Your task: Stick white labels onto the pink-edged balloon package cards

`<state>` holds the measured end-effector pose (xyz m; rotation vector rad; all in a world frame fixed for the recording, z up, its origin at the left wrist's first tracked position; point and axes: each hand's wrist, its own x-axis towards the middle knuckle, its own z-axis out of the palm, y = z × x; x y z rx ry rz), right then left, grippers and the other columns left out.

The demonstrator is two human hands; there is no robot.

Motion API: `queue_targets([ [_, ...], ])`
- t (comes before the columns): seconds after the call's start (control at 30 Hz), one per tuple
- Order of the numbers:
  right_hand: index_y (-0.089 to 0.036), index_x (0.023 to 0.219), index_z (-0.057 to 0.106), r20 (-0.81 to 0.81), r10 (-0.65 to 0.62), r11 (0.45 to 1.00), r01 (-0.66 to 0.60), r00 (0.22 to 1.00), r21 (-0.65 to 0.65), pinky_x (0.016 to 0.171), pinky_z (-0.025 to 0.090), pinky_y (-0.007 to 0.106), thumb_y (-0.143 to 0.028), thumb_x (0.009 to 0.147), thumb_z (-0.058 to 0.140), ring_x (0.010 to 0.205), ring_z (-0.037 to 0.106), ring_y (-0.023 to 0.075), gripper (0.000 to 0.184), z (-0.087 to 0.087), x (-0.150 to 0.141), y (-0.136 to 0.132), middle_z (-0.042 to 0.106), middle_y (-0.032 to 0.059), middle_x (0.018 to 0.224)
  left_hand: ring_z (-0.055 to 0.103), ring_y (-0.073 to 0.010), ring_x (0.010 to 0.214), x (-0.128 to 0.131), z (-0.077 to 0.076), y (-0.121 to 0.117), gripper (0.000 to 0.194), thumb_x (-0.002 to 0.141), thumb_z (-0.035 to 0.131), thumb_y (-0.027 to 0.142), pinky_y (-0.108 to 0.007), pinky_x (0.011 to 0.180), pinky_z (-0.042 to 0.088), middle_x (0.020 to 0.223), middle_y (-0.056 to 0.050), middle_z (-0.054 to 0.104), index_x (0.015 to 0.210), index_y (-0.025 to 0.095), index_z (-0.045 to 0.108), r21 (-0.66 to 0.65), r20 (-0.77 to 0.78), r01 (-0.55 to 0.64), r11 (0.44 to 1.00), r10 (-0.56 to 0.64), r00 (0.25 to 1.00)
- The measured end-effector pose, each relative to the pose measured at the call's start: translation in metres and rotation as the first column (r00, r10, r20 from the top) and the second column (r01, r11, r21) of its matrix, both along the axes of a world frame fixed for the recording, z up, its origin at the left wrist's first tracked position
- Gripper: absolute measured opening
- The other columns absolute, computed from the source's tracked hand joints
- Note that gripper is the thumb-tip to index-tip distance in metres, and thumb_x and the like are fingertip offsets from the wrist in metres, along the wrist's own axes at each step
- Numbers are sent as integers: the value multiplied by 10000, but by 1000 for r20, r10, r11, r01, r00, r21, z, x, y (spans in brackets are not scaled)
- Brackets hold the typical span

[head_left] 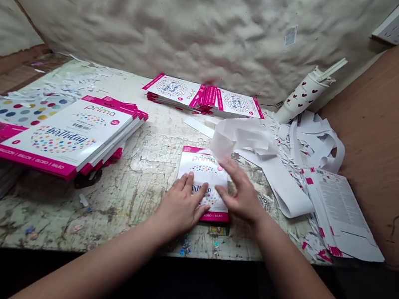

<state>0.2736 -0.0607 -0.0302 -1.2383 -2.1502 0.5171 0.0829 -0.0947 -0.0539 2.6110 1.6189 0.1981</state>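
Observation:
A pink-and-white balloon packet (203,161) lies face up on the table in front of me. My left hand (180,204) rests flat on its lower left part, with fingers stretched out. At the packet's right edge is my right hand (243,194), fingers apart, its thumb over the printed front. Just beyond the right fingertips curls a translucent white strip (245,135), which overlaps the packet's top right corner. Whether a fingertip touches the strip, I cannot tell.
Stacked packets (68,136) stand at the left, with more piles (173,90) at the back. White backing strips (287,189) and paper scraps cover the right side. A heart-patterned tumbler (302,96) stands back right, above grey-backed packets (354,212) near the right wall.

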Motion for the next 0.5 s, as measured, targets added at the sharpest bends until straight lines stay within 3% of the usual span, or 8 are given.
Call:
queue_targets([
  [0.03, -277, 1259, 502, -75, -81, 994, 86, 994, 66, 1000, 393, 460, -282, 805, 576, 1201, 471, 262, 460, 6, 2, 1, 426, 66, 1396, 389, -392, 1267, 1, 1, 0, 555, 881, 377, 494, -515, 969, 361, 1344, -236, 461, 1338, 188, 450, -7, 8, -7, 1000, 7, 1000],
  [0.1, -239, 1042, 607, -254, -186, 974, 211, 949, 78, 917, 455, 434, -321, 801, 600, 1070, 553, 246, 255, 15, 2, 3, 550, 88, 1248, 367, -397, 1280, 2, 1, 0, 546, 883, 373, 494, -520, 969, 356, 1354, -232, 449, 1341, 205, 446, -11, 19, -19, 1000, 19, 1000],
  [0.17, -202, 864, 603, -408, -246, 968, 203, 879, -145, 686, 523, 343, -378, 768, 641, 760, 620, 188, 204, 17, -3, 8, 664, 63, 867, 361, -397, 1283, 3, 0, -1, 541, 883, 374, 492, -520, 973, 353, 1358, -226, 446, 1337, 209, 450, -4, 27, -24, 1000, 24, 999],
  [0.23, -184, 739, 549, -479, -341, 881, 98, 809, -462, 455, 449, 243, -422, 690, 704, 485, 539, 119, 288, 11, -11, 14, 605, -3, 578, 357, -388, 1287, 2, -2, -2, 537, 882, 381, 491, -516, 984, 346, 1359, -211, 449, 1335, 211, 453, 9, 39, -18, 1000, 18, 999],
  [0.3, -181, 677, 496, -474, -453, 737, 19, 755, -676, 343, 333, 184, -415, 607, 756, 359, 443, 74, 356, 3, -19, 22, 559, -36, 466, 351, -379, 1292, 1, -4, -2, 529, 878, 397, 485, -511, 998, 337, 1376, -198, 432, 1328, 214, 461, 26, 61, -13, 1000, 12, 998],
  [0.37, -183, 660, 469, -449, -528, 647, -2, 721, -763, 302, 270, 160, -378, 563, 777, 312, 399, 55, 378, -5, -24, 28, 550, -48, 428, 345, -377, 1295, 1, -6, -3, 514, 875, 415, 473, -507, 1008, 332, 1423, -189, 371, 1319, 219, 471, 41, 95, -16, 999, 12, 995],
  [0.5, -184, 642, 458, -395, -530, 581, -18, 750, -814, 291, 269, 153, -311, 543, 782, 295, 412, 59, 362, -8, -26, 33, 544, -48, 395, 332, -388, 1300, 1, -6, -4, 480, 874, 430, 450, -517, 1006, 334, 1514, -161, 191, 1296, 230, 491, 62, 158, -25, 998, 15, 987],
])
